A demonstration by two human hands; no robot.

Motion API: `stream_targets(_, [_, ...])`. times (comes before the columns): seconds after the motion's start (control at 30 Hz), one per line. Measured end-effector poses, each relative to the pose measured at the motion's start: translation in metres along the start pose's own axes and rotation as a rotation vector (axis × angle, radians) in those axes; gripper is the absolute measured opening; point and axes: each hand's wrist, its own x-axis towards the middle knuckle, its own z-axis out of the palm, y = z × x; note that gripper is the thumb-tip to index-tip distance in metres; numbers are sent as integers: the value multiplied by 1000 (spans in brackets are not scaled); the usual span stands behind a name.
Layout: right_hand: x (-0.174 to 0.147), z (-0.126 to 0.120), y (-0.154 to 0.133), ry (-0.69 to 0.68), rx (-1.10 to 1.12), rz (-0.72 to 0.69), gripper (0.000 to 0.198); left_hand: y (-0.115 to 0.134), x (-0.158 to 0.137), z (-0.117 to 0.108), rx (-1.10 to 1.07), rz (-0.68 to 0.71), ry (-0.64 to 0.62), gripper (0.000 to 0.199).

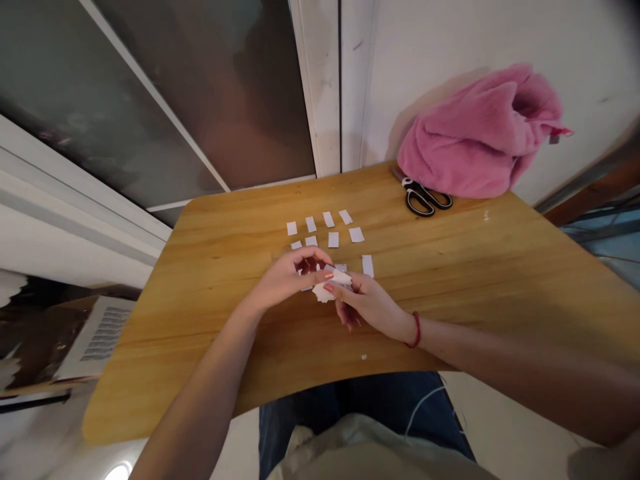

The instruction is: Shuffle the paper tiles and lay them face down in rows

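Observation:
Both my hands meet over the near middle of the wooden table around a small stack of white paper slips (326,292). My left hand (294,275) pinches the stack's upper side with its thumb on top. From the right, my right hand (367,301) grips the same stack, thumb across the top and fingers curled below. Just beyond my hands, small white paper pieces (333,239) lie apart in rough rows on the table. One paper piece (367,266) rests right of the stack; my left hand partly covers others.
Black-handled scissors (421,199) lie at the table's back right, blades partly under a pink plush cloth (470,143) against the wall. A glass-panelled door (210,87) stands behind the wooden table (200,280). A cardboard box (95,333) sits below at left.

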Motion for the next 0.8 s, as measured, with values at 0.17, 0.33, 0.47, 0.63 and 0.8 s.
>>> stream_targets(0.17, [0,1,0,4,-27,26,36,-2,2,4,38,-4,25,18])
stream_targets(0.33, [0,-1,2,-7,-69,29,34,1,0,-10,-31,59,160,19])
stream_targets(0.47, [0,-2,3,-33,-82,9,34,2,-12,-45,135,-60,145,20])
stream_targets(0.63, [-1,-1,1,-26,-117,24,36,-15,-17,-70,379,-273,-93,23])
stream_targets(0.8, [-1,0,-2,-27,-100,37,37,-25,-13,-60,455,-276,-140,19])
